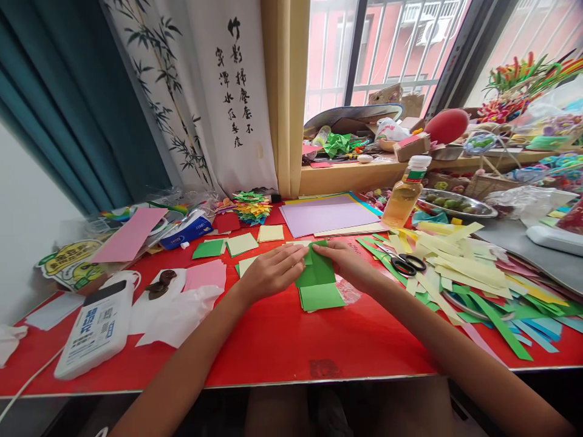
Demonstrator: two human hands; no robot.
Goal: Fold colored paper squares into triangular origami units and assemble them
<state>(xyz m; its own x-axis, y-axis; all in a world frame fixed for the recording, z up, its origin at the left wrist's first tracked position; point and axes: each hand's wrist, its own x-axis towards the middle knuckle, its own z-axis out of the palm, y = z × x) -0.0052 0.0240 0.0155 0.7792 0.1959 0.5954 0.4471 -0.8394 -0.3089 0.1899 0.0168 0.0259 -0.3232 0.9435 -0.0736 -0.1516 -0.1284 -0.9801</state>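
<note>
A green paper sheet (319,272), creased across, stands over the middle of the red table (273,358). My right hand (342,258) pinches its upper right edge. My left hand (277,268) lies against its upper left side, fingers together and pointing right, partly over the paper. Just below the sheet, a lighter green square (322,297) rests on the table. Behind my left hand are small pale yellow squares (242,244) and a green square (208,249).
Black-handled scissors (409,264) lie right of my hands, beside a heap of paper strips (473,267). A bottle (403,193) stands behind them. Large lilac sheets (328,214) lie at the back. Left are a white device (98,331) and crumpled tissue (177,315).
</note>
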